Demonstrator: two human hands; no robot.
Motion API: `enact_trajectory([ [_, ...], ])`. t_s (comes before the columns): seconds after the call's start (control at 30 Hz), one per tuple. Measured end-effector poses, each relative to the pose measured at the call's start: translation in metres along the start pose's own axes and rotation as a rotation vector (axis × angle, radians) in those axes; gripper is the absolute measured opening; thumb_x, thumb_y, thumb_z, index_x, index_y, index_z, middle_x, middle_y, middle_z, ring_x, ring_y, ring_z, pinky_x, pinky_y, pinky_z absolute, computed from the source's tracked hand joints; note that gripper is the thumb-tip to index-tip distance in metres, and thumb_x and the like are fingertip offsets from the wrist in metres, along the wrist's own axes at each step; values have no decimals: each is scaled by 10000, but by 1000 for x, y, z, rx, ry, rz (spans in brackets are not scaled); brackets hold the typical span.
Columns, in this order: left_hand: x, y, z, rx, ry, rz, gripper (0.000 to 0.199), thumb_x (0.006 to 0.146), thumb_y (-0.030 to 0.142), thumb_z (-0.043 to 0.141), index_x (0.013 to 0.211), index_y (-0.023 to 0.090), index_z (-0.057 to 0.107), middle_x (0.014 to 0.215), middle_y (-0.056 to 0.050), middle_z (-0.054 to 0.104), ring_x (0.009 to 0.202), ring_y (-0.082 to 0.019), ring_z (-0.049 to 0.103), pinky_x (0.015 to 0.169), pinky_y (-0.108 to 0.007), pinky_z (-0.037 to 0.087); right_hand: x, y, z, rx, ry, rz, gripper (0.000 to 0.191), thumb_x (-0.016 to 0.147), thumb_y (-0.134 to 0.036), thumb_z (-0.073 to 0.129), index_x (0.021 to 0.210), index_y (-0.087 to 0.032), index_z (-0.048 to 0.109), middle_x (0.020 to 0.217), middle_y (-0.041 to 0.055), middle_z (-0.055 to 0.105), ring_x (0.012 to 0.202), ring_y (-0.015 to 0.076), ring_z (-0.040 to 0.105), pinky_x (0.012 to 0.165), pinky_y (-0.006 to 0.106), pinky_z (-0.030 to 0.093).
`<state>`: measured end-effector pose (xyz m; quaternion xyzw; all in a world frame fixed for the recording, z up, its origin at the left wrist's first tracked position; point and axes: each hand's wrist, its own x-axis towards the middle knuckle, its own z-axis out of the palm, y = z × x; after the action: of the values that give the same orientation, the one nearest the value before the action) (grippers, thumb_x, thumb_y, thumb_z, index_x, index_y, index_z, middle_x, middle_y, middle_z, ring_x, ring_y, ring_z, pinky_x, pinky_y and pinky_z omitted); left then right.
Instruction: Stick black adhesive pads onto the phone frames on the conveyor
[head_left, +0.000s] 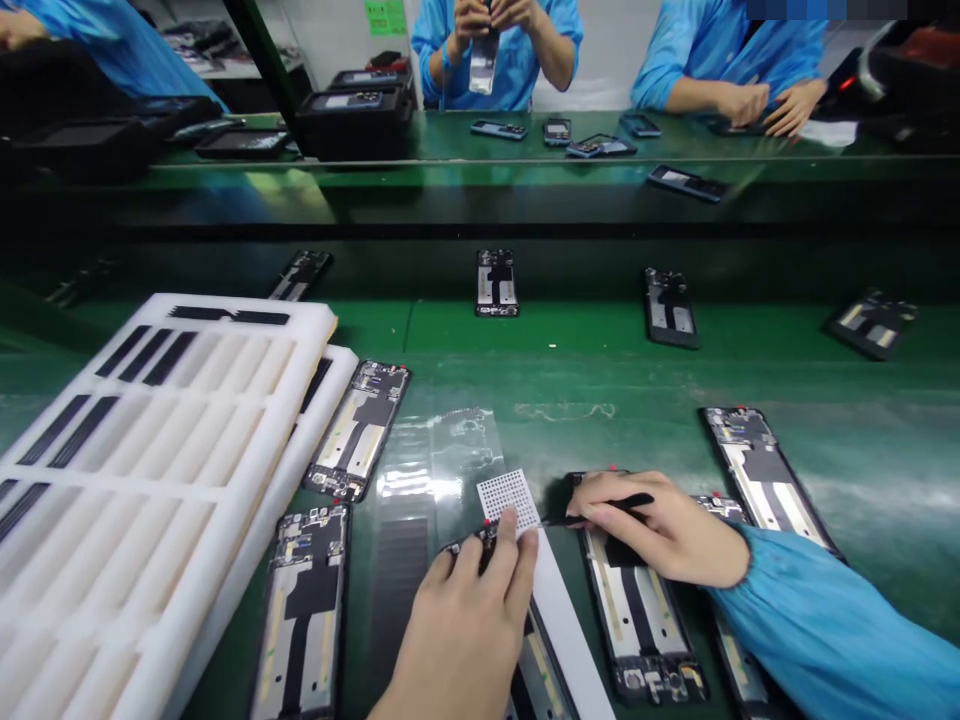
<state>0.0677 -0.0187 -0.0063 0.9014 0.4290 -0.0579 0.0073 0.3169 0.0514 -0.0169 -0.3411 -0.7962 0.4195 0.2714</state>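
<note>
My left hand [472, 610] lies palm down over an opened phone [546, 665] and a long white strip [570, 610], fingers extended, fingertips touching the strip's upper part. At the strip's top sits a grid of small round dots [504, 490]. Black tweezers [630, 503] are pinched in my right hand [667, 530]; their tips point left and reach the edge of the strip beside my left fingertips. Beneath my right hand is another opened phone [637, 620] with bare inner parts, its top partly hidden. The phone under my left hand is mostly covered.
White foam trays [202, 480] with black strips in some slots are stacked on the left. More opened phones [304, 610] lie around, several on the green belt [420, 325] ahead. A clear plastic sheet [465, 440] lies centrally. Co-workers in blue sleeves [495, 50] handle phones beyond.
</note>
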Motion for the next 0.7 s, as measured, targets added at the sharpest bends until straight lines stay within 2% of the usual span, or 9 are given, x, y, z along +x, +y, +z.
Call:
enact_trajectory([
  [0.2, 1, -4, -1, -31, -75, 40, 719, 768, 92, 520, 1474, 221, 476, 1489, -70, 547, 938, -243, 635, 730, -351, 580, 0, -4, -1, 45, -48, 30, 176, 1008, -154, 488, 1035, -173, 661, 924, 57, 712, 836, 156, 648, 775, 268, 512],
  [0.37, 1, -6, 1, -10, -50, 68, 619, 821, 142, 523, 1437, 205, 526, 1449, -89, 587, 901, -249, 641, 697, -349, 587, 6, -9, -4, 37, -70, 77, 188, 1013, -184, 488, 1019, -177, 675, 929, 60, 726, 841, 168, 665, 769, 279, 529],
  [0.5, 3, -5, 0, 0, -41, 82, 632, 800, 93, 512, 1423, 197, 537, 1458, -84, 580, 874, -238, 648, 683, -342, 595, 9, -10, -2, 34, -44, 121, 225, 1016, -205, 486, 995, -184, 710, 921, 53, 752, 845, 165, 711, 774, 266, 554],
  [0.6, 2, -6, 0, -2, -24, 64, 679, 773, 47, 489, 1437, 188, 513, 1447, -92, 589, 898, -248, 656, 686, -357, 598, 2, -10, 4, 114, 34, 167, 256, 1019, -243, 492, 1088, -183, 731, 1033, 70, 773, 889, 173, 749, 798, 262, 591],
  [0.7, -4, -7, 2, -35, 80, 27, 637, 799, 16, 431, 1411, 166, 526, 1417, -123, 609, 930, -253, 678, 720, -374, 604, -12, -4, 8, 232, 220, 299, 317, 1020, -348, 516, 1183, -179, 729, 1027, 90, 788, 808, 189, 766, 693, 264, 618],
])
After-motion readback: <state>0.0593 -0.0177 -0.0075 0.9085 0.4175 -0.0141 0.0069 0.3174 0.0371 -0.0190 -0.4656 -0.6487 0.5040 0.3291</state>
